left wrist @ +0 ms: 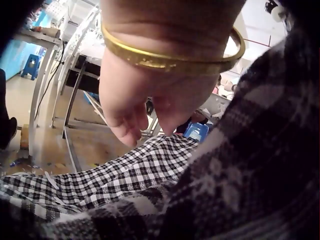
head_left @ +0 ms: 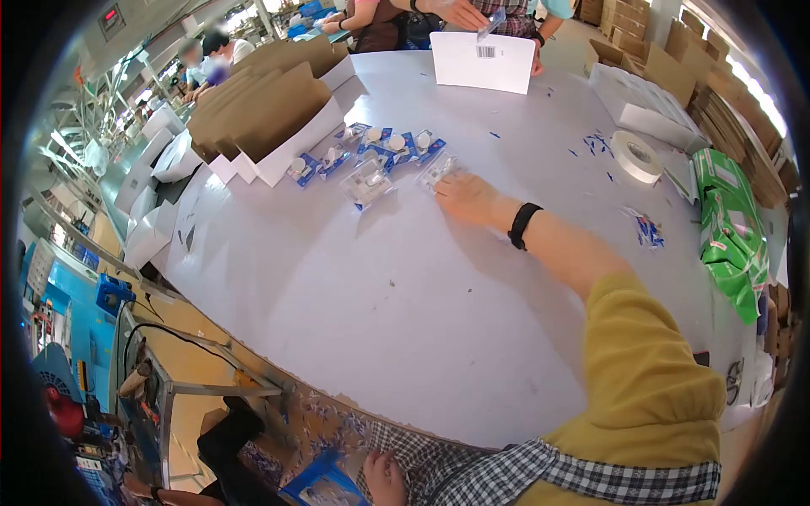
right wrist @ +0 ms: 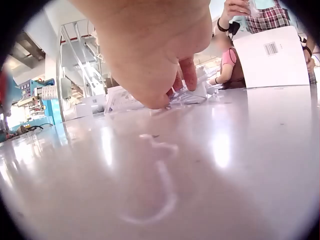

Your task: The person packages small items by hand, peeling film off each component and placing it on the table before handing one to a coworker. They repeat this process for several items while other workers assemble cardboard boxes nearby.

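My right hand point(head_left: 472, 201) reaches over the white table point(head_left: 380, 278) and pinches the near edge of a clear plastic blister pack point(head_left: 434, 171). In the right wrist view, the fingers of that hand point(right wrist: 155, 55) point down at the pack, low over the tabletop. Just left of it lies another clear blister pack point(head_left: 367, 187). Behind both is a cluster of blue-backed packs point(head_left: 396, 143) with white round pieces. Down by my lap, the left hand point(head_left: 385, 479) hangs loosely over the checked apron point(left wrist: 145, 160), holding nothing.
White boxes with raised brown flaps point(head_left: 261, 118) stand at the left. Across the table, a person handles a white box point(head_left: 481, 63). To the right are a tape roll point(head_left: 637, 157), small blue pieces point(head_left: 648, 229), a green package point(head_left: 730, 228) and a white carton point(head_left: 645, 105).
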`<state>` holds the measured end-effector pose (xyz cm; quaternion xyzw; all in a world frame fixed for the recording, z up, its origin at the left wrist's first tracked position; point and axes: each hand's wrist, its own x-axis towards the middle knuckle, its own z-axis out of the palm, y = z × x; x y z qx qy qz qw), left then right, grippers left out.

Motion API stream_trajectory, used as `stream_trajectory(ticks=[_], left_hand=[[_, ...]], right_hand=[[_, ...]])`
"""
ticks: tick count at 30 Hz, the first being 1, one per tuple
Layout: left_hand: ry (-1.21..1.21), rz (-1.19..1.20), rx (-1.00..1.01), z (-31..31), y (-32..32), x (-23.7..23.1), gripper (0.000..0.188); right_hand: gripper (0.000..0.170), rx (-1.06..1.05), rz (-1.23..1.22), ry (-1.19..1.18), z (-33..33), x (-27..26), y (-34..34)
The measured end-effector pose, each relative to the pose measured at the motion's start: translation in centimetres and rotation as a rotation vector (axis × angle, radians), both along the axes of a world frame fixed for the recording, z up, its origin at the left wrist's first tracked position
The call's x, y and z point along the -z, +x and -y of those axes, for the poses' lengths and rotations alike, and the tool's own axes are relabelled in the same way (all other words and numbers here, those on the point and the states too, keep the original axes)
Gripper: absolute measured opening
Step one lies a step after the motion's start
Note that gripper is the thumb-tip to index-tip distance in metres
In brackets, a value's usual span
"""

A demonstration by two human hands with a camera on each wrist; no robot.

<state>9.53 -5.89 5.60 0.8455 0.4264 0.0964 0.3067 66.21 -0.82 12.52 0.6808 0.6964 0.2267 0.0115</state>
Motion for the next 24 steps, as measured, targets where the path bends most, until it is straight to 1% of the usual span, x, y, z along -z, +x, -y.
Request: stream_trajectory(ticks=[1,2,4,5,6,7,8,9,10,11,13,14,16,17,18,20,23,24], left_hand=[[-0.001,-0.021,0.014,0.0,0.0,-0.2,0.026],[-0.004,-0.025,0.009,0.0,0.1,-0.3,0.026],[-0.038,-0.032,-0.001,0.1,0.1,-0.4,0.026],[-0.042,-0.034,-0.009,0.1,0.0,-0.1,0.026],[0.04,0.011,0.011,-0.1,0.0,0.4,0.026],[0.125,0.057,0.025,-0.3,1.1,-1.1,0.027],[0.231,0.152,-0.006,-0.5,2.4,-2.5,0.011],[0.232,0.147,-0.027,-1.0,3.1,-3.1,0.011],[0.176,0.19,-0.012,-1.6,3.0,-3.3,0.012],[0.122,0.229,0.0,-2.0,3.0,-3.9,0.012],[0.065,0.346,-0.064,-2.6,4.9,-7.6,0.014],[0.102,0.395,-0.053,-2.8,5.9,-9.5,0.015],[0.197,0.5,-0.025,-3.1,7.7,-12.0,0.018],[0.254,0.557,-0.006,-3.1,8.3,-12.7,0.019],[0.256,0.549,-0.023,-3.1,8.9,-13.2,0.019],[0.392,0.584,0.018,-2.9,9.3,-13.8,0.027],[0.345,0.559,0.021,-2.4,8.3,-13.2,0.029],[0.302,0.574,0.002,-2.1,7.9,-13.0,0.026]], right_hand=[[0.015,-0.066,0.111,-0.007,-0.1,-0.4,0.1],[0.015,-0.071,0.106,-0.009,-0.4,-0.6,0.2],[0.013,-0.093,-0.017,0.094,-0.8,-1.2,-0.1],[0.013,-0.1,-0.021,0.091,-1.0,-1.4,-0.8],[0.012,-0.036,-0.266,0.21,-1.4,-2.0,-2.1],[0.012,0.025,-0.513,0.326,-1.6,-3.0,-3.6],[0.012,0.006,-0.516,0.32,-1.2,-3.9,-5.2],[0.013,0.007,-0.892,0.262,-0.4,-5.4,-7.6],[0.015,0.01,-1.269,0.184,0.2,-6.3,-9.9],[0.015,-0.013,-1.28,0.166,0.6,-6.5,-11.9],[0.016,-0.037,-1.794,-0.034,1.9,-6.3,-15.7],[0.016,-0.055,-1.803,-0.063,2.6,-6.4,-17.7],[0.015,-0.085,-2.014,-0.236,4.1,-6.4,-21.6],[0.015,-0.095,-2.019,-0.26,4.7,-6.5,-23.3],[0.014,-0.083,-2.051,-0.31,5.2,-6.5,-24.9],[0.014,-0.094,-2.124,-0.393,6.1,-6.0,-27.2],[0.015,-0.117,-2.079,-0.441,7.3,-6.7,-29.6],[0.016,-0.135,-2.072,-0.423,7.5,-6.4,-30.0]])
